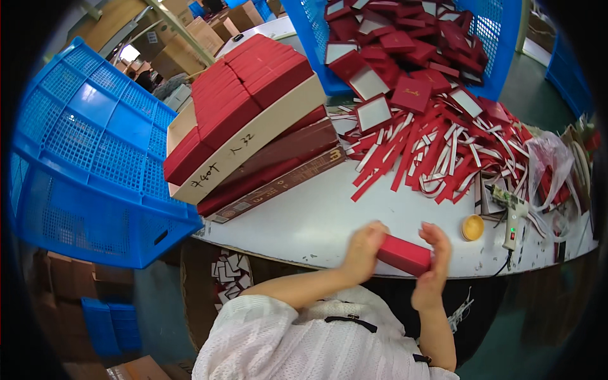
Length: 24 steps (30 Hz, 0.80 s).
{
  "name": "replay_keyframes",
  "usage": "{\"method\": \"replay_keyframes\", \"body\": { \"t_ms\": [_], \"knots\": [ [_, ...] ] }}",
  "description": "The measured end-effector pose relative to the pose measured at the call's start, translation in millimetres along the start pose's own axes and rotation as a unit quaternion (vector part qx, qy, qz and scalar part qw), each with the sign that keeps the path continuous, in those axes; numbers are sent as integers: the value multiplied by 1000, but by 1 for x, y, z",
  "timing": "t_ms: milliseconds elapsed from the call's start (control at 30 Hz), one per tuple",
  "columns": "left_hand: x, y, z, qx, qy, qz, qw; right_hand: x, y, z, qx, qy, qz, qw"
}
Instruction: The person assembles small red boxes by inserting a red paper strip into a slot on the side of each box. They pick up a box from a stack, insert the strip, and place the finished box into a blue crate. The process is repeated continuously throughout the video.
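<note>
Over the front edge of the white table, a small red box [403, 254] is held level between my two hands. My left hand [364, 251] grips its left end with bent fingers. Against the other end presses my right hand [435, 259], its fingers raised and curved past the box. Beyond them lies a heap of red and white strips [430, 155]. Right of my hands stand an open round tub of yellow stuff [472, 227] and a glue gun [512, 221] with a lit switch.
At left, a shallow carton [250, 152] packed with red boxes rests on a brown carton [278, 180]. Blue crates [95, 158] stand beside the table. A blue crate [505, 44] at the back spills red boxes. A clear plastic bag [550, 158] lies at right.
</note>
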<state>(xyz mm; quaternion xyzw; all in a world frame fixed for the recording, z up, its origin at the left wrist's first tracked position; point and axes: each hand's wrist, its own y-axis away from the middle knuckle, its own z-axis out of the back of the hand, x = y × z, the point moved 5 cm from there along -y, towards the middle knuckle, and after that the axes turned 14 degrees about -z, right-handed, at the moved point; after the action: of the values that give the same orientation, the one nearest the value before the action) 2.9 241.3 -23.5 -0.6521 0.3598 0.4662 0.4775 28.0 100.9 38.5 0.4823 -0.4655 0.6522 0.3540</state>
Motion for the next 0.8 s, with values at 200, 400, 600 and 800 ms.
{"method": "replay_keyframes", "body": {
  "t_ms": [200,400,600,800],
  "knots": [
    [-221,-58,134,-291,120,-283,906,-25,12,-11,13,-37,-55,998],
    [-277,-83,322,-168,-71,-240,954,-49,24,-15,-11,-128,-202,971],
    [-213,-100,280,-111,-179,-33,977,-56,31,3,-83,-158,-222,959],
    [-213,-92,306,-81,-273,0,959,-62,42,2,-104,-173,-247,948]
  ]
}}
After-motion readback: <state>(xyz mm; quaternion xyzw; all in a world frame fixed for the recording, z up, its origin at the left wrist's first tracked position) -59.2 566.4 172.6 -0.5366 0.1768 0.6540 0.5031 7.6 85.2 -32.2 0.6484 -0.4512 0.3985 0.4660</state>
